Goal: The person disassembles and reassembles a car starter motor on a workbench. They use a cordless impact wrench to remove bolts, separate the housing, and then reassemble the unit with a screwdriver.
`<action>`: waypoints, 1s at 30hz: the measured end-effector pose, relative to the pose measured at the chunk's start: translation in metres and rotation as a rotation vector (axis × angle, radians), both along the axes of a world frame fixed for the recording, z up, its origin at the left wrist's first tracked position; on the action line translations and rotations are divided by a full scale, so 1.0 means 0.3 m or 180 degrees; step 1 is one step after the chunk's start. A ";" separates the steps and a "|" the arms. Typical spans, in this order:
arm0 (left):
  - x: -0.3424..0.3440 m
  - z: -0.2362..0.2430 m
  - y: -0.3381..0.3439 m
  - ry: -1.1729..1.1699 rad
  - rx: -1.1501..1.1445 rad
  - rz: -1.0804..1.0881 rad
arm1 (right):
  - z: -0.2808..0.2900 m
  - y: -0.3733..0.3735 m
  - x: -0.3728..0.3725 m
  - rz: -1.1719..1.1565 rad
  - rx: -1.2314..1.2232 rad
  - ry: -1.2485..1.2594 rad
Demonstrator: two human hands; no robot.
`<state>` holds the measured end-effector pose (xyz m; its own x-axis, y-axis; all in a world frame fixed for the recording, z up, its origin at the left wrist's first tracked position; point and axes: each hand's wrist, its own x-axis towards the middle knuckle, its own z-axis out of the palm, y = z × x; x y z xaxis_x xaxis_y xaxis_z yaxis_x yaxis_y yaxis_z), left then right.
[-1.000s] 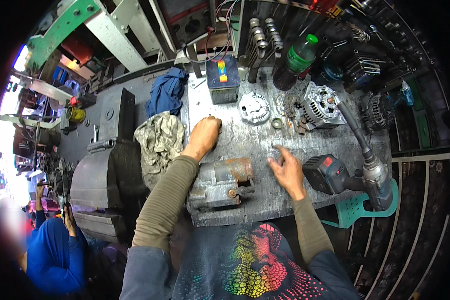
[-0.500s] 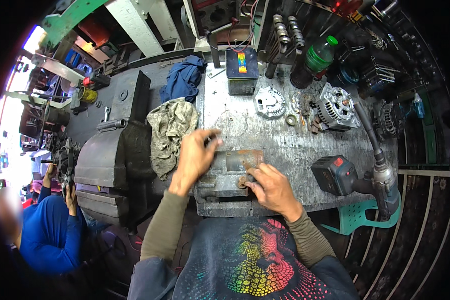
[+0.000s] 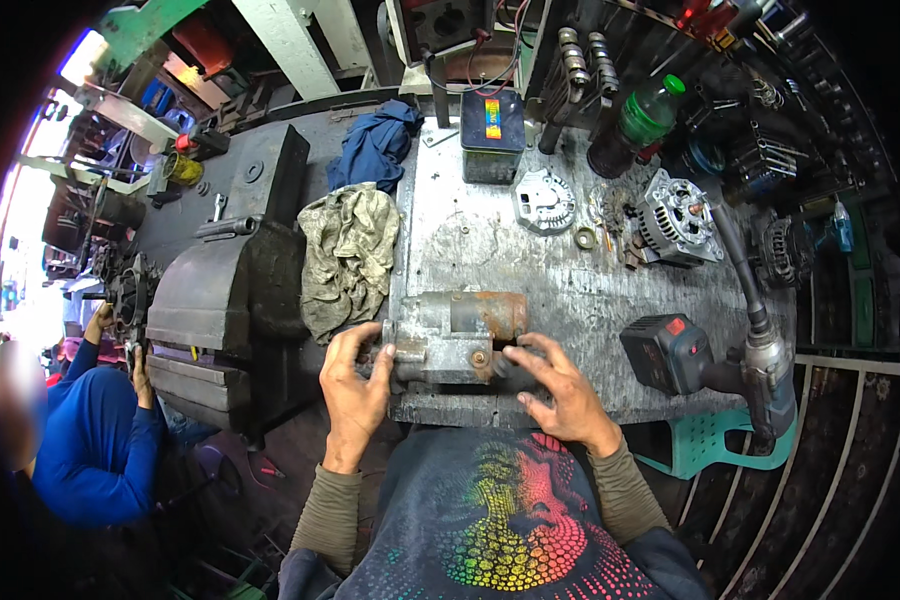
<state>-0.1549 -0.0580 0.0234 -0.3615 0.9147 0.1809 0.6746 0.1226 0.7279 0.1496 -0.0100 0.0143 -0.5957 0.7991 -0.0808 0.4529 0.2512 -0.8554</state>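
Observation:
A worn grey starter motor (image 3: 455, 350) with rusty patches lies on its side on the metal workbench, just in front of me. A bolt head (image 3: 479, 357) shows on its near cylinder. My left hand (image 3: 355, 385) is at its left end, thumb and fingers curved around the edge there. At the right end, my right hand (image 3: 565, 390) has its fingers spread. The right index fingertip reaches the motor's edge, while the thumb stands apart from it.
A large vise (image 3: 205, 310) stands left, by a grimy rag (image 3: 350, 250) and a blue cloth (image 3: 375, 145). Behind are a battery (image 3: 492, 145), a round metal housing (image 3: 545, 202) and an alternator (image 3: 677, 220). A cordless impact wrench (image 3: 765, 365) lies right. Another person (image 3: 95, 440) works far left.
My left hand has come down and toward me, from above the starter motor to its left end. My right hand has shifted slightly right, off the bolt head, and its fingers have spread.

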 end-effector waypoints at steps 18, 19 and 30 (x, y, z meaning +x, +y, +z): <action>0.230 -0.228 -0.105 -0.4309 -0.1407 0.0850 | -0.063 0.120 -0.026 -0.1061 0.0245 0.0200; 0.230 -0.232 -0.103 -0.4018 -0.1488 0.0858 | -0.063 0.100 -0.006 -0.0992 0.0323 0.0203; 0.127 0.003 -0.122 -0.2107 -0.2996 -0.1618 | -0.075 -0.105 0.298 -0.0870 -0.0454 -0.0173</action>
<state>-0.1169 -0.0945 0.0242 0.2967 0.6527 -0.6971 0.3375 0.6111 0.7160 0.2390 -0.0413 -0.0083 -0.3520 0.9075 -0.2294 0.5331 -0.0070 -0.8460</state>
